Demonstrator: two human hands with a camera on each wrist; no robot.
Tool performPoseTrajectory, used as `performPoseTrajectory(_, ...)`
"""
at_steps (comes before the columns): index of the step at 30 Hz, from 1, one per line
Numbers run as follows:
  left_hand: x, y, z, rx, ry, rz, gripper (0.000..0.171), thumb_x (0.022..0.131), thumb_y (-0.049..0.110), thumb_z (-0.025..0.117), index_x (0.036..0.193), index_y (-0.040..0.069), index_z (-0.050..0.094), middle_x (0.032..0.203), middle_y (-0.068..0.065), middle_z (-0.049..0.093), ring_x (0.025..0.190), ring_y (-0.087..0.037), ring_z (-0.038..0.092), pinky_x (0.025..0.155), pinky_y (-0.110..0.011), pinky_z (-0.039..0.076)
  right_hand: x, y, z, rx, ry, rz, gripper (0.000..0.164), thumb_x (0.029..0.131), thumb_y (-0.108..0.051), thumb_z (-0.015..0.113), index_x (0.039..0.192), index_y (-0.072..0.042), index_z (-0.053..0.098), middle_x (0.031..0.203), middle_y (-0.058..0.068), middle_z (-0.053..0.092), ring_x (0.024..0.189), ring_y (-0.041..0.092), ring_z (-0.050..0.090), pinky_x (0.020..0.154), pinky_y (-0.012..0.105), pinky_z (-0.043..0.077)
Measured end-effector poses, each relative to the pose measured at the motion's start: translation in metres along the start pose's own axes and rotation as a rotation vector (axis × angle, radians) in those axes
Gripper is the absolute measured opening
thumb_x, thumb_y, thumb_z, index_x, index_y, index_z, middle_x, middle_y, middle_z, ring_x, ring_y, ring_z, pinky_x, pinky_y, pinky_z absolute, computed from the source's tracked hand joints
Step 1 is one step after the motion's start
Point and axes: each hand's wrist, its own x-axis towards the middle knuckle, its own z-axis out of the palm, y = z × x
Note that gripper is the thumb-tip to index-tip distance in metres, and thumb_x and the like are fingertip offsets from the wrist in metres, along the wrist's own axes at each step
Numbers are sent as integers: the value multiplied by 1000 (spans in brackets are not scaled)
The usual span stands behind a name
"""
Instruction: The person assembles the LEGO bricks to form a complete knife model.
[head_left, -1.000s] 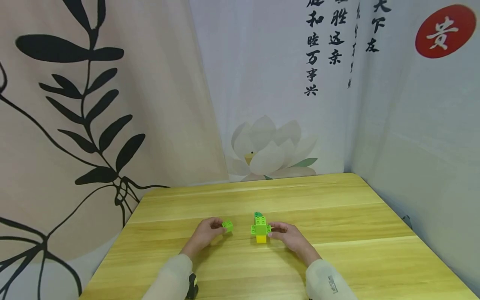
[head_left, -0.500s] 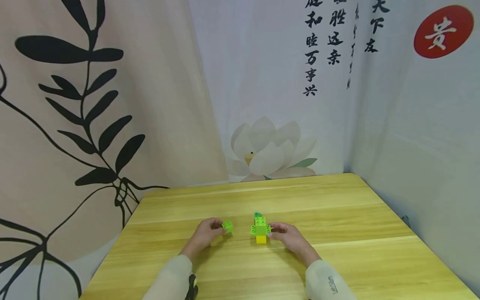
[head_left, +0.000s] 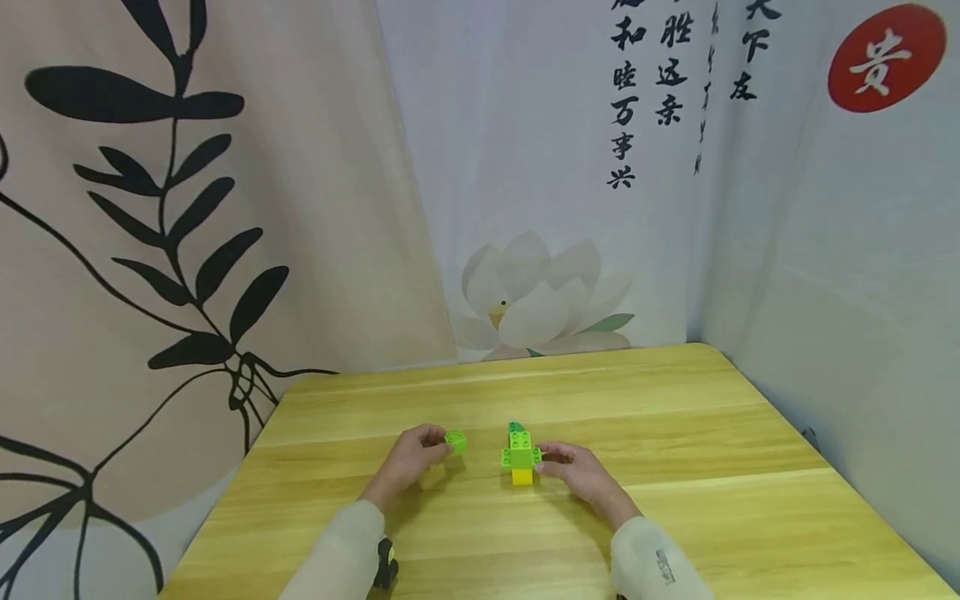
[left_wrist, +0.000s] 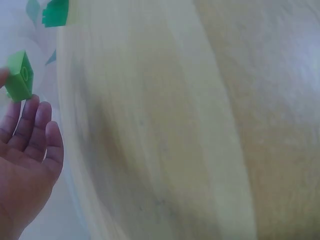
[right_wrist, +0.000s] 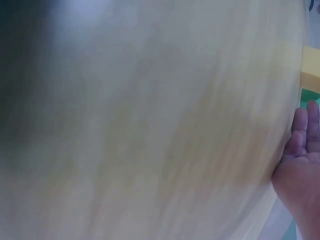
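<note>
My left hand (head_left: pixel 411 457) pinches a light green toy brick (head_left: pixel 455 442) between thumb and fingertips, to the left of a small brick build. The left wrist view shows the held brick (left_wrist: pixel 20 77) from its side, with the other fingers spread below it. The build (head_left: pixel 521 454) stands upright on the table, light green above a yellow base brick (head_left: pixel 522 477), with a darker green piece at its back. My right hand (head_left: pixel 581 473) holds the build by its right side. In the right wrist view, the fingers (right_wrist: pixel 312 125) lie near the yellow base brick (right_wrist: pixel 311 65).
The wooden table (head_left: pixel 720 533) spreads around both hands. Printed curtains (head_left: pixel 337 208) hang beyond its back edge and along the right side. A dark object (head_left: pixel 386 565) sits at the left sleeve's cuff.
My left hand has risen slightly in the head view, carrying the light green brick with it. The right hand and the build keep their place.
</note>
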Motion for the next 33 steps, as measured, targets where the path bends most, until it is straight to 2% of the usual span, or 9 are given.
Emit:
performPoseTrajectory(12,8,18,6,-6,-1,50,36,95,26,69,122,3,63,109,-5,65,102,-21,60,89,-41,51,0,-4,-2,-5,0,7,46,92,-26,71,133,-9,61,128,9,62,119,30,55,101,55,41)
performPoseTrajectory(17,11,29,11,-28,-17,83,35,95,25,69,121,3,63,110,-5,65,103,-21,60,90,-43,51,0,-4,-1,8,4,11,44,92,-24,71,133,-9,62,127,7,62,118,29,55,101,54,41)
performPoseTrajectory(23,19,43,19,-7,-14,91,32,93,26,71,119,7,65,108,-2,66,102,-19,60,90,-41,51,1,-3,-1,12,12,7,44,92,-23,72,132,-8,62,124,7,64,117,28,56,101,52,43)
performPoseTrajectory(33,22,68,29,-12,-27,139,35,94,22,70,124,5,66,112,-6,67,104,-21,60,89,-42,51,2,-3,-3,2,-1,-3,48,91,-25,72,134,-7,61,128,11,63,119,31,55,102,54,42)
